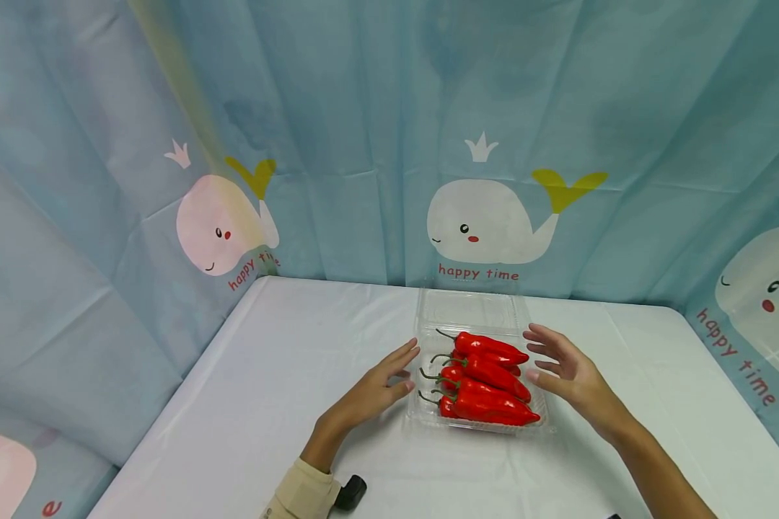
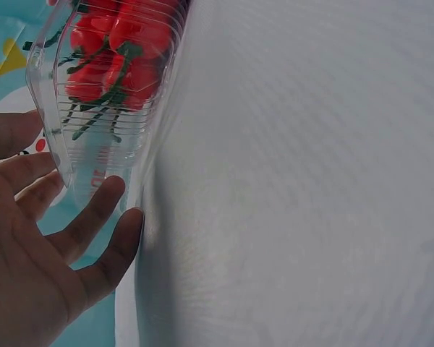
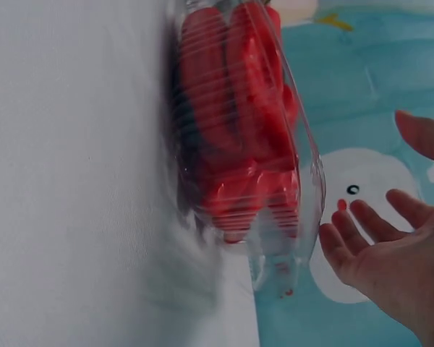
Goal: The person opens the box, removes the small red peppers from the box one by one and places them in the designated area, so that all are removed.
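Clear plastic box [image 1: 425,417], filled with glossy red peppers [image 1: 495,377], sits on the white desk [image 1: 247,404] with its lid [image 1: 470,310] open behind it, between my left grip [image 1: 373,389] and right grip [image 1: 574,375], both released, holding nothing. The thin box looks light, slick and likely to flex; I judge it best taken low, at both sides, keeping the loose peppers level.

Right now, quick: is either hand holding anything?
Left hand: open, holding nothing, beside the clear box of peppers.
Right hand: open, holding nothing, on the box's other side.
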`<state>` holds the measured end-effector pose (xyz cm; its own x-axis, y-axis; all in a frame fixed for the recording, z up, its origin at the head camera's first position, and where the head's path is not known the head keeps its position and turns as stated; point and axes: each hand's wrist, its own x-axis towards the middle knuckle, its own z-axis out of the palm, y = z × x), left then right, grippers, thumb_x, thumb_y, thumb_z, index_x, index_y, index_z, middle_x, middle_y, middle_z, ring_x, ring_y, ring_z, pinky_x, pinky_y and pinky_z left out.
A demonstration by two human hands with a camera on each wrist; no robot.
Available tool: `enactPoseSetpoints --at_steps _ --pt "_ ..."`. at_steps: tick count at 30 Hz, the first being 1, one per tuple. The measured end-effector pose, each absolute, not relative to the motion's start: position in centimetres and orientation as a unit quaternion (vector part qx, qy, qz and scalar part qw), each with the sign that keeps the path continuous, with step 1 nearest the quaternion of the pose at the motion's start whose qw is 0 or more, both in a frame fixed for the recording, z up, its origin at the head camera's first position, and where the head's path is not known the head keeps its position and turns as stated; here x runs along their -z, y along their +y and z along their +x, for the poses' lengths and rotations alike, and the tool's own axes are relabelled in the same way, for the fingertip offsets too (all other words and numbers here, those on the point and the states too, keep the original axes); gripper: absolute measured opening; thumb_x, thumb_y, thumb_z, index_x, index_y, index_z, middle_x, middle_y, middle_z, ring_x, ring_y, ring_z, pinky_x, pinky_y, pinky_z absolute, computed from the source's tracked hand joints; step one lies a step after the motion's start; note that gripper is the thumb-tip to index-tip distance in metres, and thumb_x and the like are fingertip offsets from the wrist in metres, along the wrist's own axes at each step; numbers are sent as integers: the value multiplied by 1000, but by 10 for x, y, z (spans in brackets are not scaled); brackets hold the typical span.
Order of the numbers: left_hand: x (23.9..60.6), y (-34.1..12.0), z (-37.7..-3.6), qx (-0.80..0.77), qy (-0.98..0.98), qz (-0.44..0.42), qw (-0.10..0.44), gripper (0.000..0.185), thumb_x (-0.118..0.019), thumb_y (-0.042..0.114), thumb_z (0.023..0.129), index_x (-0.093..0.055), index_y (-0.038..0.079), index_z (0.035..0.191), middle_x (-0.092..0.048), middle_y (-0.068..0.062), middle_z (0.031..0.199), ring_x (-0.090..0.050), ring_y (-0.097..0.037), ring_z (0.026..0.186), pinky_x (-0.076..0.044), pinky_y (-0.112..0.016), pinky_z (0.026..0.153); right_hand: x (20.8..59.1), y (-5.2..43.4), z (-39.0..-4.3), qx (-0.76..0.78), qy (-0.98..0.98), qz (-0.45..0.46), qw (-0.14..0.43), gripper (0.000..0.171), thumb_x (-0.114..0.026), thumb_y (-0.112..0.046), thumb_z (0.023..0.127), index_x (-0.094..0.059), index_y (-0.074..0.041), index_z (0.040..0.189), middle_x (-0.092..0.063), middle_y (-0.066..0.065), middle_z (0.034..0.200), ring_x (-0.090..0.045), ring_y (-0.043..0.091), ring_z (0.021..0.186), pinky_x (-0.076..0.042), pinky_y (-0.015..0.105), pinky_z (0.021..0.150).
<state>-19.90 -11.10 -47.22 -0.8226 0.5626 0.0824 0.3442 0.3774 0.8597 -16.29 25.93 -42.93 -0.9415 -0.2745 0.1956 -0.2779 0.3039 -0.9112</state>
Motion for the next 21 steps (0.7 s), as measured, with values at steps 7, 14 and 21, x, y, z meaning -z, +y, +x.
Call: enactPoseSetpoints --at_steps 7,14,21 --pt "471 -111 -199 -490 819 275 115 62 -56 16 110 -33 8 167 -20 -5 178 -59 -35 135 -46 -61 113 429 253 -157 -578 -797 172 -22 66 -67 -13 102 -40 -16 162 -47 16 157 -54 28 138 -54 21 101" --pt "471 -112 -198 -490 819 274 116 62 -55 16 110 -32 8 167 -20 -5 178 -58 -36 136 -46 -61 113 431 249 -153 -586 -790 171 -49 65 -69 -12 101 -43 -16 161 -49 22 154 -57 37 134 -59 28 97" --pt "470 -111 -198 -492 819 271 119 62 -55 19 110 -33 9 167 -20 -4 178 -58 -35 136 -46 -61 113 433 246 -151 -580 -792 179 -60 63 -70 -11 101 -45 -8 159 -53 22 150 -58 38 132 -59 28 96"
